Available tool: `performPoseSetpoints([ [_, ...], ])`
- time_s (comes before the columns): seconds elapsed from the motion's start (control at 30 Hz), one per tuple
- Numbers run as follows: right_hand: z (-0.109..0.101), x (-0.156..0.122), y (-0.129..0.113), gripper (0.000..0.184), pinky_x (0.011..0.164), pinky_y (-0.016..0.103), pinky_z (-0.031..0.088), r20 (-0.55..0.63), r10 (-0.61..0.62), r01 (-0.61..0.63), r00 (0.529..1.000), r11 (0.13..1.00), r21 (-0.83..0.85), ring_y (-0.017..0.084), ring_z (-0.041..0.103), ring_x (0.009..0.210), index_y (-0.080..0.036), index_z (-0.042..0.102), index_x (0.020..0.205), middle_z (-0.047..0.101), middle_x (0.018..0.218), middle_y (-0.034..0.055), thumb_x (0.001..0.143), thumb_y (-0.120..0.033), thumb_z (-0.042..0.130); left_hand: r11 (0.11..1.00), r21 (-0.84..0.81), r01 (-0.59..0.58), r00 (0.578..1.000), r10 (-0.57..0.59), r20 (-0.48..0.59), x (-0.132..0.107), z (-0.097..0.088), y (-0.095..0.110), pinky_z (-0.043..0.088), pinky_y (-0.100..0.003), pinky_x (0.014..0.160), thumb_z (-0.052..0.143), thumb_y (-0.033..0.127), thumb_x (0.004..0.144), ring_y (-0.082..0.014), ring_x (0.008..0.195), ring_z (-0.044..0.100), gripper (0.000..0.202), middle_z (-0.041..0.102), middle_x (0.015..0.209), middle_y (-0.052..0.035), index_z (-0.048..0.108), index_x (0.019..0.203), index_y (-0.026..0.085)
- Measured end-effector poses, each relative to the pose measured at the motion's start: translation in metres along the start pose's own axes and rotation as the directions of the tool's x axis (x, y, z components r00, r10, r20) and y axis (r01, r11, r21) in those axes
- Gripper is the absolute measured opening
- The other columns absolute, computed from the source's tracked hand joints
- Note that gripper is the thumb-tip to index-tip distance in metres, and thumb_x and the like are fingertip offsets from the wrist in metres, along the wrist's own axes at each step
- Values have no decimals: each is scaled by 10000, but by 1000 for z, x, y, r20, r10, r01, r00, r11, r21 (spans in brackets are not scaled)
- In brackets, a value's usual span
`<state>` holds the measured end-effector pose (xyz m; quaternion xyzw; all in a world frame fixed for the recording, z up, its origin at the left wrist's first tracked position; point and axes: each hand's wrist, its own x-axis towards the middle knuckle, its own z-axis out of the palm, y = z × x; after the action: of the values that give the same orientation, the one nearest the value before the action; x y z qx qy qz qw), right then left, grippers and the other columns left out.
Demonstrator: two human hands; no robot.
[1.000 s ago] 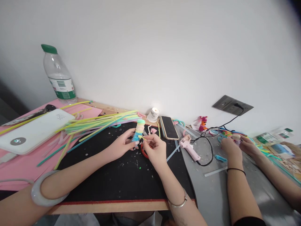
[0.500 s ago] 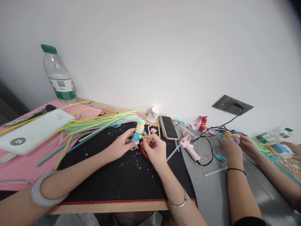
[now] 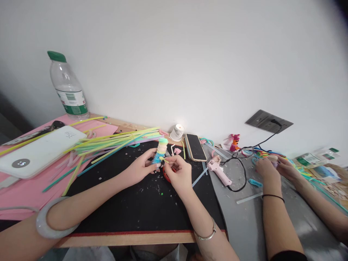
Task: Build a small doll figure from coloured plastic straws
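Observation:
My left hand is closed round a pastel figure wound from pipe cleaners, with green, cream and blue bands, held nearly upright over the black mat. At the figure's lower right side, my right hand pinches a small yellow piece of pipe cleaner between thumb and forefinger. Whether that piece is joined to the figure I cannot tell. A red tool handle, perhaps of scissors or pliers, lies partly hidden behind my right hand. Small bits of fluff lie scattered on the mat.
Pipe cleaners lie in a bunch at left, by a white power bank and a bottle. A paper cup, phone and pink glue gun stand right. A co-worker's hands work farther right.
My right hand has shifted very slightly at the figure's side, still pinching the yellow piece. The left hand and the figure have hardly moved.

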<state>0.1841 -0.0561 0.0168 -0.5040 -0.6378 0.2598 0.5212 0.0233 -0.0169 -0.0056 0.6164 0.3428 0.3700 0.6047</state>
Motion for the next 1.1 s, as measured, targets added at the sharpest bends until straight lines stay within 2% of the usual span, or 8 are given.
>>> performPoseSetpoints([
  [0.2, 1, 0, 0, 51, 534, 224, 482, -11, -26, 25, 1000, 997, -72, 112, 568, 531, -177, 617, 790, 632, 629, 0, 767, -219, 597, 996, 54, -64, 997, 66, -33, 0, 0, -1, 538, -346, 785, 572, 285, 819, -197, 886, 645, 491, 574, 1170, -79, 432, 1288, 244],
  [0.33, 1, 0, 1, 52, 540, 225, 483, -13, -50, 49, 999, 995, -84, 108, 557, 525, -171, 617, 791, 626, 626, 1, 763, -210, 595, 981, 156, -111, 991, 121, -56, -1, 0, 2, 529, -386, 858, 564, 275, 816, -241, 993, 635, 491, 598, 1173, -83, 448, 1291, 225],
  [0.43, 1, 0, 1, 56, 532, 221, 476, -12, -53, 52, 999, 994, -97, 106, 549, 517, -167, 619, 791, 616, 614, -1, 763, -206, 590, 963, 231, -141, 985, 161, -67, -2, 0, 4, 534, -392, 857, 555, 281, 818, -243, 1004, 639, 492, 605, 1189, -90, 448, 1296, 228],
  [0.6, 1, 0, -2, 58, 532, 219, 476, -14, -54, 53, 998, 994, -100, 104, 544, 518, -162, 619, 779, 610, 611, 0, 764, -203, 580, 951, 280, -135, 983, 163, -82, -3, 0, 7, 546, -377, 833, 548, 281, 817, -241, 1005, 642, 492, 594, 1224, -94, 446, 1294, 220],
  [0.8, 0, 0, -3, 57, 533, 222, 479, -36, -40, 36, 999, 995, -98, 107, 556, 520, -173, 621, 786, 623, 622, -3, 762, -204, 580, 973, 199, -120, 988, 136, -69, -3, 1, 7, 526, -398, 884, 556, 289, 829, -239, 1011, 637, 475, 587, 1208, -87, 438, 1284, 227],
  [0.97, 0, 1, 1, 62, 566, 239, 500, -19, 43, -43, 999, 999, 12, 132, 617, 576, -184, 622, 817, 666, 681, 17, 780, -225, 594, 992, 87, -93, 994, 97, -48, -3, 2, 7, 540, -398, 846, 559, 300, 833, -232, 960, 650, 474, 601, 1179, -88, 435, 1285, 230],
  [1.1, 0, 2, 2, 61, 537, 236, 490, -3, 93, -92, 996, 991, 92, 137, 619, 570, -189, 617, 825, 665, 674, 14, 787, -231, 595, 996, 48, -79, 996, 81, -40, -3, 1, 7, 551, -383, 797, 565, 316, 836, -234, 919, 664, 479, 604, 1190, -98, 435, 1291, 237],
])
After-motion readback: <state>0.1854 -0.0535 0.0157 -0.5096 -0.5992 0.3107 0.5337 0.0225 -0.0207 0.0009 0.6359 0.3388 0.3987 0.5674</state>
